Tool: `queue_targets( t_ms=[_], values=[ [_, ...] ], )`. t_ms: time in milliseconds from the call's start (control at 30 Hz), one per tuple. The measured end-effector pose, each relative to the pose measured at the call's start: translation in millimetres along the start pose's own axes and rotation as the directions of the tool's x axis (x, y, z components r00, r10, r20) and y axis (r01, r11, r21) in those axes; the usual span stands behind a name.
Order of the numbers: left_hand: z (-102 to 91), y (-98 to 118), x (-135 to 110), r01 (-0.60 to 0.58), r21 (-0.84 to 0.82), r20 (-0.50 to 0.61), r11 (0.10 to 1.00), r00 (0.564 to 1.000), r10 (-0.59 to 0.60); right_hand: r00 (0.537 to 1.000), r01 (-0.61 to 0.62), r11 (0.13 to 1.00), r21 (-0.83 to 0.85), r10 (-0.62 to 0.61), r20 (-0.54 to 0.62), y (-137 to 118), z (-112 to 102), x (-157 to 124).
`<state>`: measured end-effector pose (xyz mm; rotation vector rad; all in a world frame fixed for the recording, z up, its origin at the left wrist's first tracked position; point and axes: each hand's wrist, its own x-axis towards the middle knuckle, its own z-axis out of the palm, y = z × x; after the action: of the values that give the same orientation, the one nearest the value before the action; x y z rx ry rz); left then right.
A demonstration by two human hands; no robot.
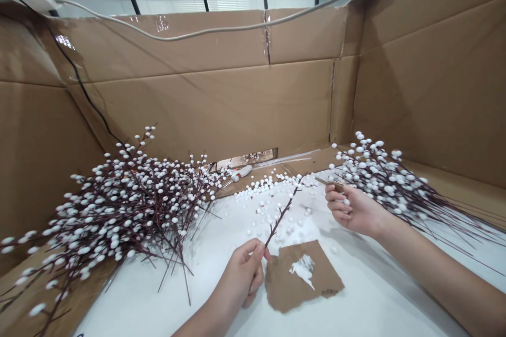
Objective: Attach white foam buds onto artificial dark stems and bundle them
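My left hand (244,273) pinches the lower end of a thin dark bare twig (281,214) that points up and to the right over the white table. Farther right, my right hand (350,209) is curled, fingers closed, with a small white bead at its fingertips, right beside a pile of beaded branches (389,181). Loose white foam beads (272,195) are scattered on the table between the hands and behind the twig. A scrap of brown cardboard (300,274) with a smear of white glue lies just right of my left hand.
A large heap of dark branches covered in white beads (118,205) fills the left side. Cardboard walls (221,105) enclose the table on three sides. A white cable (221,31) runs along the top, and a black cable hangs at the left.
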<state>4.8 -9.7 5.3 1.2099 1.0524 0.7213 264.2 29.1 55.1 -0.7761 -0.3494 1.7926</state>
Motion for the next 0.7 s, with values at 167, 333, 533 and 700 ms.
queue_targets(
  t_ms=[167,333,533,700],
  values=[
    [-0.4,0.9,-2.2,-0.005,0.001,0.033,1.0,0.999,0.005,1.0,-0.01,0.998,0.061,0.009,0.005,-0.3,-1.2,0.0],
    [-1.2,0.4,-1.7,0.002,0.015,0.08,1.0,0.997,-0.003,0.999,-0.033,0.994,0.108,0.031,0.021,-0.1,-1.1,0.7],
    [-1.6,-0.2,-0.8,0.004,0.019,0.065,1.0,0.998,-0.005,0.998,-0.051,0.99,0.133,0.048,0.028,0.7,-1.0,-0.4],
    [-0.9,1.8,-2.4,0.004,0.02,0.084,1.0,0.996,-0.006,0.998,-0.06,0.989,0.132,0.057,0.026,0.8,-1.9,-0.6]
  ],
)
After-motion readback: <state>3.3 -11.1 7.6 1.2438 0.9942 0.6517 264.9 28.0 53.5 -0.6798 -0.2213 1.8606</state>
